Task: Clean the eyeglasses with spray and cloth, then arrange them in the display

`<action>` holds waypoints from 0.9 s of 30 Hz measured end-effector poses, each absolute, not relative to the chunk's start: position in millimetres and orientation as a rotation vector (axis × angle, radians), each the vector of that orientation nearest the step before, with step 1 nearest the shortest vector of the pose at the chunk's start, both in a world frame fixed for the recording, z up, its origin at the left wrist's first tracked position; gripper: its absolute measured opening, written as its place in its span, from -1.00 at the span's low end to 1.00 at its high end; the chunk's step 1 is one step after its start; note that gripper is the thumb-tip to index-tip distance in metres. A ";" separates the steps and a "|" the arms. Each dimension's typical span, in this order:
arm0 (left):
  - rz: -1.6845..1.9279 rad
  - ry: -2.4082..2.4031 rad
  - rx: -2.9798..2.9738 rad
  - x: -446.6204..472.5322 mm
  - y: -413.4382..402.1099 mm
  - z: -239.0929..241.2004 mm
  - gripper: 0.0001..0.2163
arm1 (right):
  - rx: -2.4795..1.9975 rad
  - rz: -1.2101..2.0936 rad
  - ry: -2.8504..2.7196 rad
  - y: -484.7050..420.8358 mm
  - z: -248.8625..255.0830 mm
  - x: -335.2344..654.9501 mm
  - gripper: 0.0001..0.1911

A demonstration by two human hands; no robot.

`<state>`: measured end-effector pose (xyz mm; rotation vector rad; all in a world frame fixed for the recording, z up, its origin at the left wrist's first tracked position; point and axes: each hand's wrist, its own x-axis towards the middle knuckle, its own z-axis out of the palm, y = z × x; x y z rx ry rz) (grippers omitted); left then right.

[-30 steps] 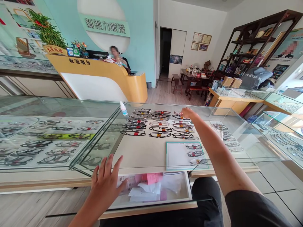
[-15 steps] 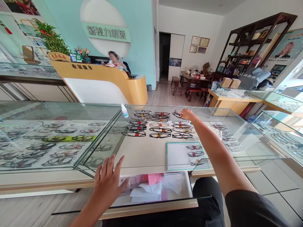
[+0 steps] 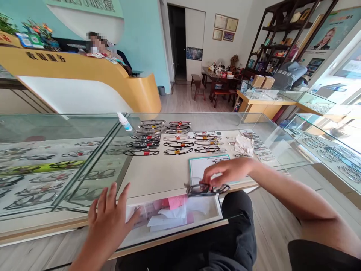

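White bottle (image 3: 125,122): one was in view.
Crumpled cloth (image 3: 244,146): there was one.
Columns of frames (image 3: 182,144) between bottle and cloth: there were three, their overlapping pairs too close for a sure count.
Held glasses (image 3: 199,190): one pair was in the right grip (image 3: 227,171).
Left grip (image 3: 108,214): it had none.
White tray (image 3: 195,169): there was one.
Open drawer (image 3: 203,229): there was one.
Cardboard boxes (image 3: 258,81): there were two.
Framed wall pictures (image 3: 232,23): four hung.
Wastebasket (image 3: 161,90): one stood.
Other person (image 3: 98,49): one was in view.
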<state>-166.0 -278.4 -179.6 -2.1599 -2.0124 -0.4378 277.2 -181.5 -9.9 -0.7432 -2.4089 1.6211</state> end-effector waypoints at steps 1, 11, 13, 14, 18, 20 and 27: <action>-0.446 -2.009 -2.175 -165.1 -279.5 -177.2 -0.22 | -0.814 1.636 -2.405 -193.9 -17.9 273.3 -0.86; -0.383 -2.121 -2.155 -150.4 -293.4 -147.8 -0.21 | -1.160 1.070 -3.024 -219.0 -123.7 225.0 -0.80; -0.386 -2.154 -2.160 -149.8 -293.7 -147.4 -0.21 | -1.252 0.910 -3.035 -219.6 -145.6 215.7 -0.86; -0.389 -2.171 -2.175 -150.1 -293.5 -148.3 -0.21 | -1.307 0.806 -3.027 -219.6 -155.9 210.7 -0.89; -0.422 -2.201 -2.222 -153.6 -292.3 -156.6 -0.21 | -1.436 0.378 -2.918 -211.4 -192.1 185.0 -0.67; -0.453 -2.183 -2.240 -155.0 -291.8 -161.1 -0.21 | -1.443 0.222 -2.836 -201.0 -207.9 167.2 -0.55; -0.483 -2.110 -2.268 -156.1 -292.9 -168.2 -0.20 | -1.363 0.018 -2.641 -150.9 -254.9 96.7 -0.55</action>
